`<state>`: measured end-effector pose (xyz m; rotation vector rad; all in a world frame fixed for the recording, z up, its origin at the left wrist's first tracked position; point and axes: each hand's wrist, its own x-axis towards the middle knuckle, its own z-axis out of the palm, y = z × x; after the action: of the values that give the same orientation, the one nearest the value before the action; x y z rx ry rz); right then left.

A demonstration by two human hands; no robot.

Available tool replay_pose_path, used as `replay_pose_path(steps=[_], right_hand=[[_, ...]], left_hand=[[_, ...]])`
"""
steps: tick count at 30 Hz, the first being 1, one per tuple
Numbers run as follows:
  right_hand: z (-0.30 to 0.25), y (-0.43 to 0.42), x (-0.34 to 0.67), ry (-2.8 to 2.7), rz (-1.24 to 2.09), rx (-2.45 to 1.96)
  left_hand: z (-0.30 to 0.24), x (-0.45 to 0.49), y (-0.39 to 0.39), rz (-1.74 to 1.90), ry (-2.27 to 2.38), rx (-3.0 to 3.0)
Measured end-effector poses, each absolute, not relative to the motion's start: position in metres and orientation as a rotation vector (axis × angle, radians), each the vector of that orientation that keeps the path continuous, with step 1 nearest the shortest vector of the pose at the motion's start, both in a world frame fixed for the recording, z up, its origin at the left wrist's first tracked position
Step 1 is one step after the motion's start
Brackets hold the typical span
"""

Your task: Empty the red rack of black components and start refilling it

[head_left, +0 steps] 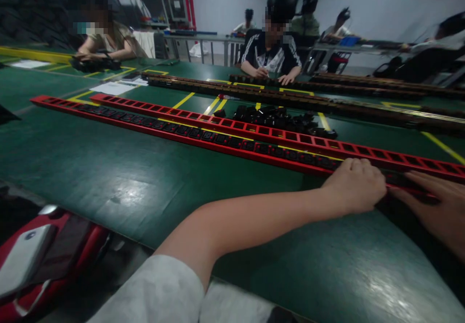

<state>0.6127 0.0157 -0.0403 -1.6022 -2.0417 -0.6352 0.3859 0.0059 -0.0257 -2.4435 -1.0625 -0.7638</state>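
Observation:
A long red power strip housing [221,144] lies across the green table, with a row of black sockets set along it. My left hand [358,185] is closed over its right part, knuckles up, with the fingertips hidden. To its right, my right hand [436,204] is at the same housing, fingers stretched out and the thumb apart on the near side. The frame edge cuts off part of this hand. Just behind runs a second red housing [319,142], its row of rectangular openings unfilled. A pile of black parts [276,117] sits behind that one.
Long dark rails [240,90] stretch across the table farther back. White papers [112,87] lie at the left beside yellow tape lines. Co-workers sit opposite, one with hands [286,78] at a rail. A white phone-like device [25,255] rests on something red at lower left.

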Motion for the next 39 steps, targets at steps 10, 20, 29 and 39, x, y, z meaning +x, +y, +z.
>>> replay_pose_path(steps=[10, 20, 29, 39], right_hand=[[-0.027, 0.002, 0.605, -2.064, -0.304, -1.629], [-0.029, 0.005, 0.633, -1.951, -0.194, -1.675], [-0.026, 0.0, 0.647, -1.852, -0.199, -1.718], [-0.028, 0.002, 0.64, -1.972, -0.187, -1.64]], left_hand=[[-0.029, 0.385, 0.007, -0.506, -1.071, -2.63], [-0.033, 0.382, 0.01, -0.591, -1.04, -2.701], [-0.035, 0.382, 0.011, -0.586, -1.038, -2.738], [-0.032, 0.381, 0.011, -0.553, -1.032, -2.741]])
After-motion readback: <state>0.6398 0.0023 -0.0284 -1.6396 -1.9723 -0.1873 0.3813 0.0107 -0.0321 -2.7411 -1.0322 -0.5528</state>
